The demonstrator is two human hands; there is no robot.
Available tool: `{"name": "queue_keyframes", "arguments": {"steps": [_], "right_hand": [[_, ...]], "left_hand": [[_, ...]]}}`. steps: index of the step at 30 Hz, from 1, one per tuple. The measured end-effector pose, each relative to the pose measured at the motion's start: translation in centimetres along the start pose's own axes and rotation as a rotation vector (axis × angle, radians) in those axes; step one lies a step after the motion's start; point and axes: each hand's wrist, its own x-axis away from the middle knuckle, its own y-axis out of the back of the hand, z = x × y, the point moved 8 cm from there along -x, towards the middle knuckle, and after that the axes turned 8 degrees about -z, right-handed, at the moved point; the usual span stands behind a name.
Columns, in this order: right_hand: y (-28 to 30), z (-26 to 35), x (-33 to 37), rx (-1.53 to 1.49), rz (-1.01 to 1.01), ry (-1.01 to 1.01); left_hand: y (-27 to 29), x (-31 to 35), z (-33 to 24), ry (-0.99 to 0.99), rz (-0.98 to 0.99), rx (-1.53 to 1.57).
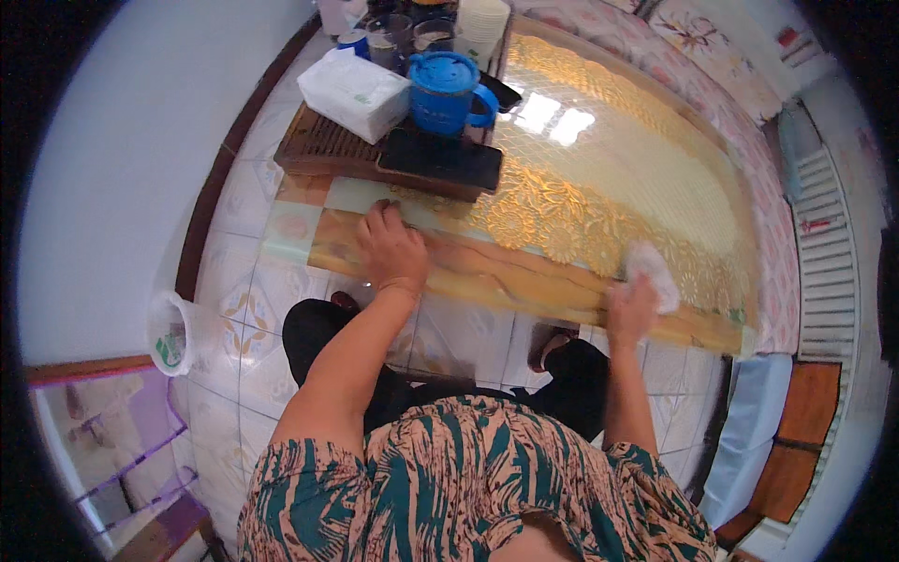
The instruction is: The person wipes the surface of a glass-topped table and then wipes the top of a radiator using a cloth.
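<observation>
My left hand (391,251) rests on the near edge of a low table, its fingers bent over the clear cover, just in front of a dark slatted tea tray (318,155). My right hand (633,311) is closed on a crumpled white cloth (653,273), pressed on the table near its right front corner. Hand and cloth are a little blurred. Under them lies a transparent tablecloth (599,178) with gold flower borders over a wood-patterned surface.
On the tray sit a blue lidded mug (444,96), a white tissue pack (354,94), a black phone (440,159), glasses and stacked paper cups (482,28). A white bin (170,332) stands on the tiled floor at left. A pink patterned sofa (740,178) borders the table's far side.
</observation>
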Motion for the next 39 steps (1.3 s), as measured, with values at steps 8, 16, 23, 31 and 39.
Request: {"name": "queue_keyframes", "arguments": {"steps": [8, 16, 23, 31, 39], "right_hand": [[5.0, 26.9, 5.7, -0.501, 0.368, 0.525], [-0.1, 21.2, 2.5, -1.559, 0.686, -0.19], [2.3, 10.5, 1.1, -0.768, 0.421, -0.113], [4.6, 6.7, 0.1, -0.267, 0.833, 0.004], [1.3, 7.5, 0.8, -0.027, 0.853, 0.345]], "left_hand": [[-0.8, -0.3, 3.0, 0.022, -0.02, 0.112], [4.4, 5.8, -8.8, -0.435, 0.094, 0.739], [1.9, 9.0, -11.8, -0.56, 0.369, 0.21], [1.2, 5.6, -5.7, -0.49, 0.316, 0.161], [3.8, -1.9, 8.5, -0.25, 0.154, -0.01]]}}
